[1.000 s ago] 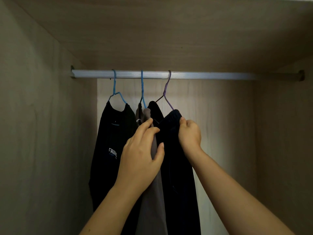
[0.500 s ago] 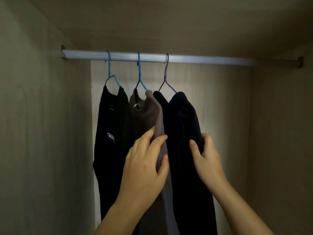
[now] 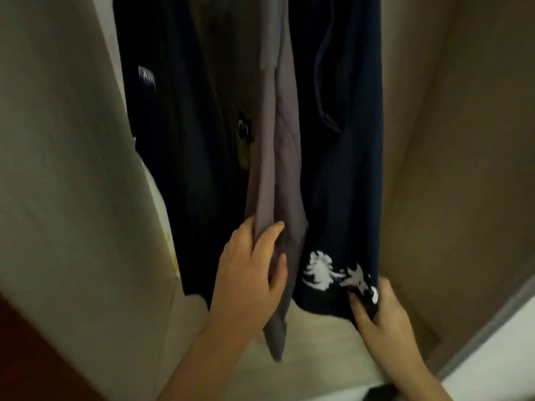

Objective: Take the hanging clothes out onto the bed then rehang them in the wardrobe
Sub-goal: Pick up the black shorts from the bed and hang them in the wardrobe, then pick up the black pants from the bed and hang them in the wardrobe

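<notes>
Three garments hang inside the wardrobe; the rail and hangers are out of view above. A black shirt (image 3: 162,125) with a small white logo hangs at the left. A grey-brown garment (image 3: 278,157) hangs in the middle, and my left hand (image 3: 249,279) pinches its lower part between thumb and fingers. A navy garment (image 3: 344,169) with a white print near its hem hangs at the right. My right hand (image 3: 379,316) grips that hem at its lower right corner.
The wardrobe's left side panel (image 3: 58,169) and right side panel (image 3: 451,169) close in the clothes. The pale wardrobe floor (image 3: 312,351) lies below the hems. A dark red surface (image 3: 26,357) shows at the bottom left.
My view has dropped from the rail to the hems. Both hands have slid down the garments: the left now pinches the grey-brown one low down, the right holds the navy hem.
</notes>
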Demonstrator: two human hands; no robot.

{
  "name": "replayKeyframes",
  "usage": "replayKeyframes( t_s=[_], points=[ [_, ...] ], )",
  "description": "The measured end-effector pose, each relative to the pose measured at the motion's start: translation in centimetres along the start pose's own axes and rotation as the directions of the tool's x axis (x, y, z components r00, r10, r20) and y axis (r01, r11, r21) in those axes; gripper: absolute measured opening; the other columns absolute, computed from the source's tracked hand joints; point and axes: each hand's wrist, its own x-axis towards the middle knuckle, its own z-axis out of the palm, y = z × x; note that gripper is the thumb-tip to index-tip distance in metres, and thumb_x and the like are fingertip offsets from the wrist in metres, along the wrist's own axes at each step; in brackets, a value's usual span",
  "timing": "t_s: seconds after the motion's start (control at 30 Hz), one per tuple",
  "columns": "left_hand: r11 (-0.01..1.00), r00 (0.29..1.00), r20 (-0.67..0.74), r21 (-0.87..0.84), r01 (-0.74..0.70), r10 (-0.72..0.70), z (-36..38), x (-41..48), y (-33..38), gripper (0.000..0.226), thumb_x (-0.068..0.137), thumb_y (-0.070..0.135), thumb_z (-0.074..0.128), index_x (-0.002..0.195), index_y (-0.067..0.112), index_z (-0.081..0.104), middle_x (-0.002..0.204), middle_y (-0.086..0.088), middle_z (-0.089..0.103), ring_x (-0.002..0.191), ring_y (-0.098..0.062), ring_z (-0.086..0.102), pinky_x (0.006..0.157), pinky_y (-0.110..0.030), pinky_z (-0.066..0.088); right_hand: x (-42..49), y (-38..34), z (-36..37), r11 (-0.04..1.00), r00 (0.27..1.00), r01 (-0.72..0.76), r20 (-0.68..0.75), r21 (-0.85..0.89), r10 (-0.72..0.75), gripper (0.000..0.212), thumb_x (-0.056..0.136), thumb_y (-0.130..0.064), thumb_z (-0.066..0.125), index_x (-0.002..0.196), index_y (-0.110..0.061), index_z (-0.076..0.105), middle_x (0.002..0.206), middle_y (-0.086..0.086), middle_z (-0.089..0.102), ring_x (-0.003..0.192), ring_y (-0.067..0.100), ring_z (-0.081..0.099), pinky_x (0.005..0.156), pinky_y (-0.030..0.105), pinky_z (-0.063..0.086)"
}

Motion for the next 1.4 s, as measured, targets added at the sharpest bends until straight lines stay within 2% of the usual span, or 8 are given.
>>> replayKeyframes(
  t_s=[0.3, 0.5, 0.6, 0.73, 0.83, 1.0, 1.17, 1.4],
  points=[
    [0.93, 0.882, 0.295, 0.092, 0.357, -0.368, 1.5, -17.1, -5.6, 0.033, 0.082, 0.029, 0.038, 0.112, 0.021, 0.048, 0.118, -0.008, 0.058, 0.099, -0.017, 0.059, 0.082, -0.026, 0.051, -6.2, 9.8, 8.5, 0.909, 0.849, -0.084, 0.448, -0.408, 0.28, 0.034, 0.091, -0.026, 0.051, 0.121, -0.011, 0.045, 0.108, 0.003, 0.055, 0.095, 0.018, 0.057, 0.08, 0.029, 0.044],
    [0.663, 0.546, 0.398, 0.272, 0.697, -0.737, -2.6, -30.8, -8.3, 0.038, 0.075, 0.032, 0.038, 0.103, 0.019, 0.06, 0.103, -0.008, 0.066, 0.09, -0.018, 0.062, 0.077, -0.026, 0.048, -8.7, 12.7, 14.1, 0.804, 0.434, 0.118, 0.759, -0.582, 0.486, 0.041, 0.094, -0.033, 0.044, 0.128, -0.011, 0.039, 0.133, 0.008, 0.047, 0.119, 0.021, 0.049, 0.088, 0.024, 0.037],
    [0.416, 0.305, 0.318, 0.379, 0.827, -0.897, -6.0, -36.1, -8.1, 0.056, 0.071, 0.041, 0.03, 0.105, 0.012, 0.064, 0.106, -0.01, 0.064, 0.094, -0.027, 0.064, 0.081, -0.031, 0.047, -9.9, 12.4, 16.8, 0.766, 0.297, 0.267, 0.806, -0.585, 0.512, 0.04, 0.094, -0.032, 0.043, 0.127, -0.011, 0.038, 0.133, 0.008, 0.049, 0.119, 0.021, 0.05, 0.093, 0.025, 0.039],
    [0.155, 0.119, 0.116, 0.39, 0.908, -0.986, -10.9, -43.0, -7.2, 0.027, 0.084, 0.02, 0.046, 0.109, 0.017, 0.057, 0.105, -0.01, 0.064, 0.096, -0.017, 0.06, 0.081, -0.027, 0.048, -11.8, 10.4, 21.3, 0.734, 0.155, 0.455, 0.857, -0.504, 0.492, 0.042, 0.093, -0.038, 0.044, 0.128, -0.014, 0.039, 0.133, 0.007, 0.051, 0.119, 0.021, 0.051, 0.095, 0.026, 0.04],
    [-0.151, -0.164, 0.012, 0.333, 0.931, -0.986, -14.0, -47.6, -5.9, 0.032, 0.088, 0.017, 0.05, 0.12, 0.012, 0.053, 0.124, -0.011, 0.055, 0.104, -0.027, 0.059, 0.09, -0.038, 0.047, -13.9, 7.4, 25.2, 0.741, 0.075, 0.547, 0.905, -0.389, 0.419, 0.034, 0.092, -0.037, 0.044, 0.12, -0.016, 0.045, 0.131, 0.009, 0.053, 0.115, 0.023, 0.053, 0.091, 0.027, 0.041],
    [-0.405, -0.394, -0.096, 0.179, 0.896, -0.914, -17.1, -51.8, -4.4, 0.032, 0.09, 0.015, 0.045, 0.121, 0.011, 0.051, 0.124, -0.011, 0.056, 0.108, -0.027, 0.057, 0.089, -0.034, 0.046, -18.6, 0.6, 30.8, 0.73, -0.088, 0.659, 0.946, -0.18, 0.313, 0.047, 0.095, -0.032, 0.042, 0.138, -0.013, 0.036, 0.143, 0.007, 0.042, 0.129, 0.021, 0.043, 0.101, 0.029, 0.037],
    [-0.573, -0.569, -0.084, 0.042, 0.818, -0.818, -20.3, -56.4, -5.1, 0.033, 0.09, 0.012, 0.042, 0.123, 0.011, 0.048, 0.122, -0.012, 0.06, 0.109, -0.028, 0.058, 0.086, -0.032, 0.045, -23.9, -5.5, 35.8, 0.72, -0.165, 0.693, 0.965, -0.034, 0.205, 0.047, 0.094, -0.027, 0.046, 0.137, -0.013, 0.037, 0.143, 0.005, 0.043, 0.129, 0.019, 0.043, 0.1, 0.025, 0.036],
    [-0.723, -0.833, -0.117, -0.44, 0.532, -0.542, -27.9, -65.6, -6.3, 0.03, 0.089, 0.01, 0.047, 0.117, 0.003, 0.053, 0.105, -0.017, 0.063, 0.082, -0.034, 0.06, 0.066, -0.032, 0.042, -32.7, -14.0, 45.3, 0.658, -0.286, 0.75, 0.933, 0.075, 0.22, 0.04, 0.094, -0.027, 0.047, 0.131, -0.013, 0.042, 0.133, 0.005, 0.052, 0.12, 0.02, 0.05, 0.095, 0.026, 0.04]
  ],
)
